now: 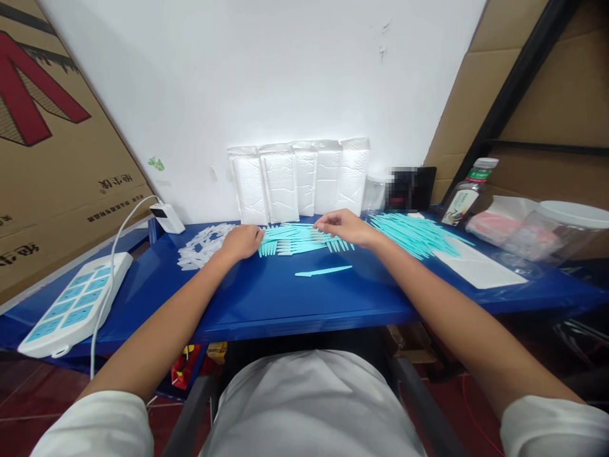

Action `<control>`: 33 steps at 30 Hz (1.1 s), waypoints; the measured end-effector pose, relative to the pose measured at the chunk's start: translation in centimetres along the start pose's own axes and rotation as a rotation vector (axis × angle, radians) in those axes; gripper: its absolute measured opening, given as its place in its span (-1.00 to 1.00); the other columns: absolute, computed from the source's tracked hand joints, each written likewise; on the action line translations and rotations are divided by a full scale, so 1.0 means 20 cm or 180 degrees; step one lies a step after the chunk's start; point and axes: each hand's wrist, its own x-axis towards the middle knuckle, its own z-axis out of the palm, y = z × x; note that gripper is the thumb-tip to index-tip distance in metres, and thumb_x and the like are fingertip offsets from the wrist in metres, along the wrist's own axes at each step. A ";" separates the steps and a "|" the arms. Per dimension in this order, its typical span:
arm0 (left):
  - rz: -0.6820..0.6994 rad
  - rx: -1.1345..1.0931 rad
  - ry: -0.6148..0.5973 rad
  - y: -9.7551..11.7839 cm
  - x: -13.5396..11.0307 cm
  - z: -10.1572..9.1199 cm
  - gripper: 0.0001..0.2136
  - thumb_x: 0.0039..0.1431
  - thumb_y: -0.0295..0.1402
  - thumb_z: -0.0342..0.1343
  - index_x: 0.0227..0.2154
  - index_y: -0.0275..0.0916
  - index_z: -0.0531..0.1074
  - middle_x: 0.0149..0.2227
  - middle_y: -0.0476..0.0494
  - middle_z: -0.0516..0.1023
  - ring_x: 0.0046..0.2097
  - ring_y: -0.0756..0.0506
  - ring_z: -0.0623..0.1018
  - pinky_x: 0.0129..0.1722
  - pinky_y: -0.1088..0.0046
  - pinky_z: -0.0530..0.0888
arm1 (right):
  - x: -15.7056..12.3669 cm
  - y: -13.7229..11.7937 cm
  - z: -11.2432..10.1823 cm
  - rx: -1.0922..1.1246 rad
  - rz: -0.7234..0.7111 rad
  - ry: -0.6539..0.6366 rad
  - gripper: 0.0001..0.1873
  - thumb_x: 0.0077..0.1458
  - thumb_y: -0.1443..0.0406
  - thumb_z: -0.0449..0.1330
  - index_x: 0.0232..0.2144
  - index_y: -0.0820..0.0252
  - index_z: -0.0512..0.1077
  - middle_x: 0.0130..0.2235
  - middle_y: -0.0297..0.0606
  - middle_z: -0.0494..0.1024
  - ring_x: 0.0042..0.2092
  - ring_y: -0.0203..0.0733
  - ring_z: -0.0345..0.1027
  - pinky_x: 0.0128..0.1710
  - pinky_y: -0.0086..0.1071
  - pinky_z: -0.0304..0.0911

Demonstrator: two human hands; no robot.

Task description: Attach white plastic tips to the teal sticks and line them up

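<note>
Slim turquoise plastic sticks that look like eyebrow razors lie in a middle pile (297, 240), several of them lined up side by side with pale ends. My left hand (243, 241) is curled at the left end of this pile, fingertips against it; what it holds, if anything, is hidden. Over the pile's right part, my right hand (346, 227) has its thumb and fingers drawn together, and I cannot make out anything between them. One loose eyebrow razor (323, 271) rests nearer to me. Beside my left hand are small translucent white plastic pieces (202, 246).
A larger heap of turquoise razors (412, 235) sits at right, partly on a white sheet (480, 263). White padded mailers (280, 184) lean against the wall. A power strip (78, 304) with a cable lies left. A bottle (466, 193) and clear tub (571, 231) stand right.
</note>
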 end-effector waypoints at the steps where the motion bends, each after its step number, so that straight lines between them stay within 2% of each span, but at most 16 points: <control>1: -0.0012 0.0027 -0.0019 0.00 0.00 0.00 -0.48 0.47 -0.07 -0.23 -0.26 -0.24 0.60 -0.18 -0.41 0.67 -0.11 -0.34 0.63 -0.18 0.28 0.43 | 0.00 0.00 0.00 -0.0004 0.0008 -0.0009 -0.67 0.15 0.09 0.37 -0.18 0.22 0.67 -0.21 -0.13 0.70 -0.17 -0.14 0.51 -0.21 -0.32 0.41; 5: -0.0099 0.0156 -0.0123 0.01 -0.01 0.00 -0.45 0.45 -0.02 -0.22 -0.26 -0.27 0.61 -0.15 -0.46 0.67 -0.09 -0.37 0.63 -0.16 0.25 0.44 | 0.00 0.01 0.01 0.0067 -0.0033 -0.0082 -0.69 0.12 0.10 0.39 -0.21 0.23 0.66 -0.19 -0.13 0.70 -0.17 -0.14 0.52 -0.19 -0.31 0.43; 9: -0.0074 0.0143 -0.0165 -0.01 -0.02 -0.02 -0.43 0.40 0.07 -0.17 -0.36 -0.26 0.58 -0.21 -0.46 0.66 -0.14 -0.37 0.62 -0.22 0.27 0.41 | 0.00 0.01 0.01 0.0118 -0.0027 -0.0120 -0.70 0.12 0.11 0.40 -0.22 0.23 0.66 -0.17 -0.12 0.71 -0.16 -0.14 0.53 -0.20 -0.32 0.44; 14: 0.0121 -0.0210 -0.0344 -0.09 -0.01 -0.07 -0.49 0.18 0.22 0.10 -0.45 -0.18 0.53 -0.36 -0.30 0.65 -0.31 -0.27 0.59 -0.35 0.36 0.32 | 0.00 0.00 0.00 0.0131 -0.0051 -0.0126 -0.69 0.09 0.10 0.43 -0.24 0.22 0.66 -0.17 -0.12 0.71 -0.16 -0.13 0.54 -0.16 -0.29 0.47; 20: 0.0380 -0.0659 -0.0539 -0.14 0.00 -0.09 -0.59 0.07 0.14 0.25 -0.47 -0.15 0.54 -0.39 -0.20 0.64 -0.39 -0.20 0.56 -0.41 0.37 0.28 | 0.00 0.00 0.01 0.0177 -0.0059 -0.0138 -0.71 0.09 0.11 0.43 -0.26 0.21 0.66 -0.17 -0.11 0.71 -0.15 -0.11 0.55 -0.16 -0.28 0.48; 26: 0.0419 -0.0705 -0.0564 -0.12 0.00 -0.06 -0.66 0.11 0.04 0.23 -0.47 -0.15 0.55 -0.41 -0.18 0.63 -0.41 -0.19 0.54 -0.41 0.34 0.28 | 0.00 0.01 0.01 0.0166 -0.0111 -0.0148 -0.67 0.07 0.07 0.43 -0.27 0.21 0.65 -0.20 -0.11 0.70 -0.18 -0.12 0.53 -0.17 -0.26 0.47; 33: 0.0503 -0.0819 -0.0523 -0.12 0.00 -0.05 -0.64 0.12 0.05 0.24 -0.52 -0.15 0.52 -0.45 -0.18 0.60 -0.44 -0.18 0.50 -0.41 0.33 0.25 | -0.01 -0.01 0.00 -0.0004 -0.0079 -0.0214 -0.61 0.08 0.02 0.40 -0.25 0.23 0.65 -0.25 -0.12 0.68 -0.24 -0.15 0.51 -0.20 -0.28 0.43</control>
